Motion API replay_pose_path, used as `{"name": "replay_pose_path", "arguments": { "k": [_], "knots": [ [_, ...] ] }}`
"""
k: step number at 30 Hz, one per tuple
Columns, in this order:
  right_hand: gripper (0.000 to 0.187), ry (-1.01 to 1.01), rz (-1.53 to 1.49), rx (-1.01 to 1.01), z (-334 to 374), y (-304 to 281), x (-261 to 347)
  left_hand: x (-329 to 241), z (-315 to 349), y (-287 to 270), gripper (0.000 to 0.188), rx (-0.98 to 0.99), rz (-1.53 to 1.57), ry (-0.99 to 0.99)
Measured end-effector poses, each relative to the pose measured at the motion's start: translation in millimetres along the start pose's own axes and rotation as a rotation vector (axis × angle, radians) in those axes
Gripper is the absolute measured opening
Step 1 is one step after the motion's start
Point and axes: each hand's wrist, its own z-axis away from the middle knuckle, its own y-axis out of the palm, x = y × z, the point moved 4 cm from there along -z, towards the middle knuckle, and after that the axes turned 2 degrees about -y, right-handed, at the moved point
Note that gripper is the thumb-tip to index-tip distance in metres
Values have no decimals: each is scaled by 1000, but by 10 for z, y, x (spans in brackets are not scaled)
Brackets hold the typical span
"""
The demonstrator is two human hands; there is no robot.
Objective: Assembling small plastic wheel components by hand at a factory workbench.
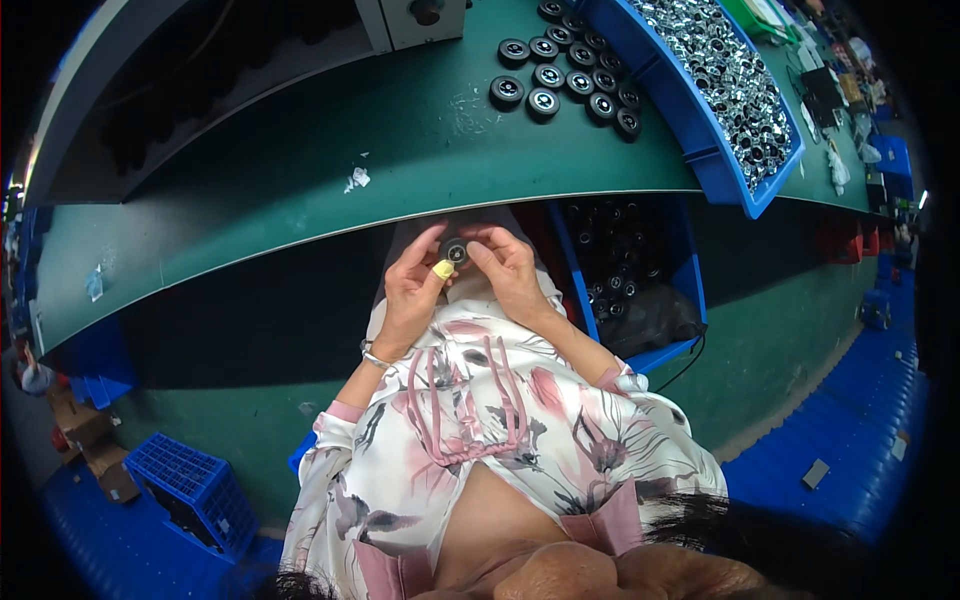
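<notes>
Just in front of the table's near edge, my left hand (408, 290) and my right hand (511, 268) hold one small black wheel (456, 252) between them. Its round face with a pale ring is turned up toward me. Yellow wrapping covers my left thumb, which presses at the wheel's lower left. My right thumb and fingers grip its right side. Further off on the green table lie several similar black wheels (542, 103) with silvery centres, in a loose group.
A blue bin (706, 150) heaped with shiny metal rings stands on the table (400, 150) at the right. Below the edge, another blue bin (697, 290) holds more black wheels. A grey machine housing (425, 30) is at the back left. A blue crate (190, 480) stands on the floor.
</notes>
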Motion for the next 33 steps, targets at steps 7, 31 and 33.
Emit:
{"name": "replay_pose_path", "arguments": {
  "k": [7,31,33],
  "knots": [
    [25,83,-251,51,-14,45,-171,77,-51,-18,46,-39,134,-32],
    [35,-114,207,221,14,-17,60,407,-7,-46,27,132,597,-392],
    [39,-355,631,220,41,-43,70,377,15,-12,28,149,548,-392]
  ]
}}
